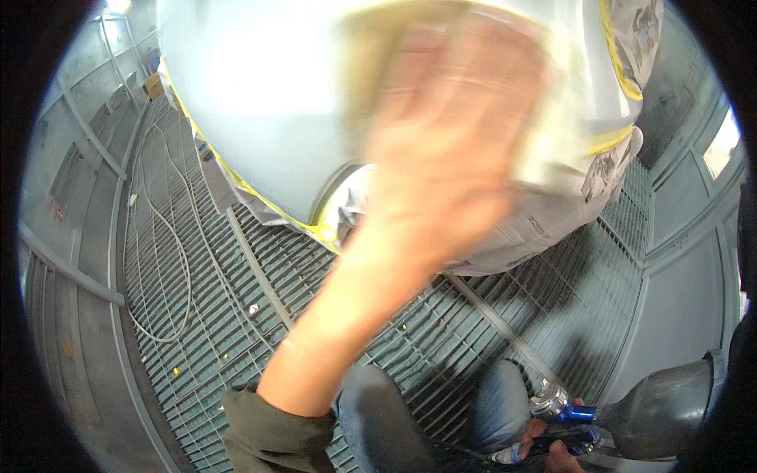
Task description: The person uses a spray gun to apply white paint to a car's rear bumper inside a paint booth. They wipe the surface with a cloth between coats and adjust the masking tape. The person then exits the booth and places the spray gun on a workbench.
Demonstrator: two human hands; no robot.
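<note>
My left hand [449,150] reaches up and forward, blurred by motion. It presses a pale yellow cloth [363,87] against a light grey-blue painted vehicle panel [244,102]. Some of the cloth shows on both sides of the fingers. Low at the right, my right hand [544,453] grips a spray gun [572,414] with a blue body and a silver front end. A dark cup [666,406] is attached to the gun and lies toward the right. Part of the right hand is cut off by the lower edge.
Yellow masking tape [260,203] and greyish masking sheet [512,240] edge the panel. A floor grating [441,331] lies beneath. On the left, a pale hose [188,276] loops across it. Grey booth walls [686,276] stand on both sides. My knees [378,410] are below.
</note>
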